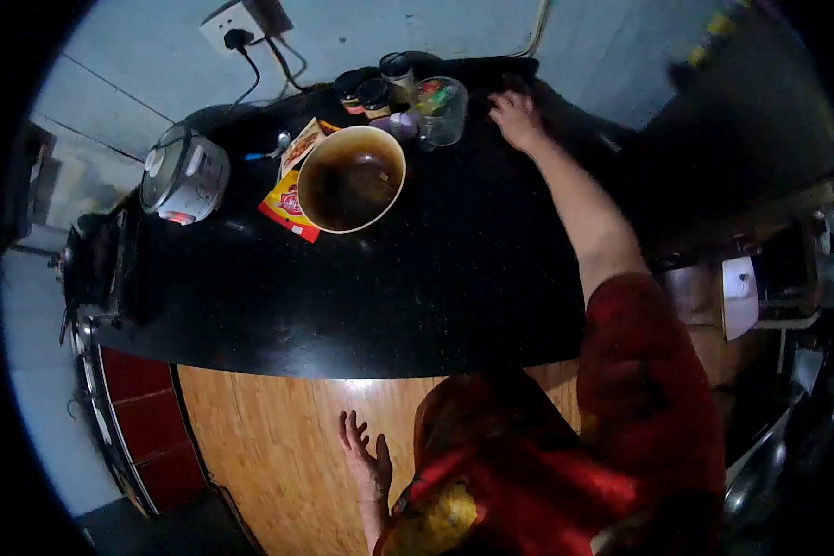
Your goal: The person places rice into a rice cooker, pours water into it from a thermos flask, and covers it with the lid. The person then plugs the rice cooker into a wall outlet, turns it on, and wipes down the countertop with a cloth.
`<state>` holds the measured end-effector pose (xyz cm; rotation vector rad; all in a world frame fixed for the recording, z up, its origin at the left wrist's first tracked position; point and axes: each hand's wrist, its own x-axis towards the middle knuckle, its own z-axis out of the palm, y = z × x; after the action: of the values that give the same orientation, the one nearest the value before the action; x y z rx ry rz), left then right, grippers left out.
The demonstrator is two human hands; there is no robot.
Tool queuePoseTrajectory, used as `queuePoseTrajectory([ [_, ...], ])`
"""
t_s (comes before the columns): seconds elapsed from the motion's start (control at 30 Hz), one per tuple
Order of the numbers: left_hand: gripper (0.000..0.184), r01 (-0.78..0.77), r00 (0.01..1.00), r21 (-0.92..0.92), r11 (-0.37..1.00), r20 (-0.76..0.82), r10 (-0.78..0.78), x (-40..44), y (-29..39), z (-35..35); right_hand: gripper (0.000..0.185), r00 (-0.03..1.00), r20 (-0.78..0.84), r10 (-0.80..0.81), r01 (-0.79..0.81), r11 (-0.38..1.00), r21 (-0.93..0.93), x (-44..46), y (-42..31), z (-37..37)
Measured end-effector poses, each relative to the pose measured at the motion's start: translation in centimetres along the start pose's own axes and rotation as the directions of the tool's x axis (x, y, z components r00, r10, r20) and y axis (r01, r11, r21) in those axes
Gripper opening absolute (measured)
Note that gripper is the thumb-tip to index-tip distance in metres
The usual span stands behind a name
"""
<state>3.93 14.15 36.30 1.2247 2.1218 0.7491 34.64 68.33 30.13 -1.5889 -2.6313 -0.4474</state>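
My right hand (517, 119) reaches to the back of the black countertop, its fingers stretched out and apart near the wall. Nothing shows in its grasp, though the dark area by the fingertips is hard to read. Just left of it stands a clear plastic container (443, 125) with colourful contents. My left hand (366, 459) hangs in front of the counter, fingers spread, holding nothing. A large bowl (380, 199), brown and stained inside, sits on the countertop. Partly beneath or against its left side lie a red-and-yellow packet (284, 208) and a paler packet (301, 148).
At the left stands a rice cooker (190, 176) below a wall socket (238, 28) with a plug in it. Several small jars (374, 94) line the back, and a spoon (281, 144) lies near the packets. Wooden cabinet doors (269, 445) face the front.
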Motion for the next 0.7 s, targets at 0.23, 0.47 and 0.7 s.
queuePoseTrajectory([
  [0.23, 0.064, 0.034, 0.997, 0.002, 0.999, -0.072, -0.034, -0.3, 0.2, 0.1, 0.042, 0.883, 0.098, 0.459, -0.453, 0.779, 0.435, 2.2, 4.5, 1.8],
  [0.47, 0.061, -0.022, 0.999, -0.088, 0.996, -0.034, 0.019, -1.4, -2.7, 0.9, 0.046, 0.883, 0.245, 0.401, -0.411, 0.406, 0.816, -17.2, -2.0, -4.7],
  [0.7, 0.060, -0.123, 0.991, -0.117, 0.985, -0.064, 0.116, -5.4, -6.2, -1.4, 0.045, 0.696, 0.275, 0.663, -0.434, 0.083, 0.897, -32.8, -10.9, -6.5],
])
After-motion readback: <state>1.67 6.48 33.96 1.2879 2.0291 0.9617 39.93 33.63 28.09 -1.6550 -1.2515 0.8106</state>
